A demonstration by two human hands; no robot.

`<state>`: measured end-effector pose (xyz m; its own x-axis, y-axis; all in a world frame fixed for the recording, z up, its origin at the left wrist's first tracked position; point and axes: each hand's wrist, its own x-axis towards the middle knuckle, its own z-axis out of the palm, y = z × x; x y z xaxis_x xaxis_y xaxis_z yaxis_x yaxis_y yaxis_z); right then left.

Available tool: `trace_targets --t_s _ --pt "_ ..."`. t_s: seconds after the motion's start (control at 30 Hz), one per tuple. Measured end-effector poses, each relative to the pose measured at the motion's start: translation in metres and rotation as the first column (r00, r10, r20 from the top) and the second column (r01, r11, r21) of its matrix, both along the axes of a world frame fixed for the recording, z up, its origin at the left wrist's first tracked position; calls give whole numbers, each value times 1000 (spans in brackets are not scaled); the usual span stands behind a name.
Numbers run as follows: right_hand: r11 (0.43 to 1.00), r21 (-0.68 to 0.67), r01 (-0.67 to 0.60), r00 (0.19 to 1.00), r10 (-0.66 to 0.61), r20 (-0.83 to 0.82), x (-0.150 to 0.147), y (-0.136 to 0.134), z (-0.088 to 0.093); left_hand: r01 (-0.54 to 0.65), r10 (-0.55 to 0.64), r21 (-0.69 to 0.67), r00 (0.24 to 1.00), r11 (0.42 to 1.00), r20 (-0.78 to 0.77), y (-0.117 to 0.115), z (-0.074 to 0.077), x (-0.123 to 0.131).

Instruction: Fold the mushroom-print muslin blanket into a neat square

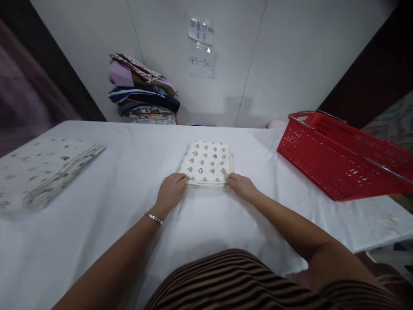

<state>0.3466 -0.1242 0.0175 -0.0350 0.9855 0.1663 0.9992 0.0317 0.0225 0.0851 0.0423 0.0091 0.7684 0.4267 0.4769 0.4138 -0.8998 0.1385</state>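
Observation:
A small folded white cloth (pixel 207 162), printed with grey, red and blue mushroom shapes, lies flat on the white-covered table (pixel 129 189). My left hand (pixel 171 189) grips its near left corner, fingers closed over the edge. At the near right corner, my right hand (pixel 241 186) pinches the cloth the same way. The layers show along the near edge between both hands. The thumbs and undersides of the corners are partly hidden.
On the left lies a larger folded stack of spotted white cloth (pixel 41 172). A red plastic basket (pixel 342 155) with metal handles stands at the right. Behind the table rises a pile of folded fabrics (pixel 145 92), beside a wall with paper notes (pixel 201 60).

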Motion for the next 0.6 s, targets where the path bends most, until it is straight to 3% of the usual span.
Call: trace_targets --t_s 0.13,0.3,0.43,0.6 --pt "1000 -21 -21 1000 21 1 -3 0 6 -124 129 -55 988 991 88 4 -4 -9" --pt "999 -45 -23 999 25 38 -7 4 8 -210 251 -230 954 950 165 7 -15 -13" --pt "997 -79 12 999 -8 49 -10 6 7 -148 225 -353 956 924 189 10 -18 -17" --pt "1000 -18 -9 1000 9 27 -11 6 11 -25 114 -424 976 905 185 10 -9 -23"
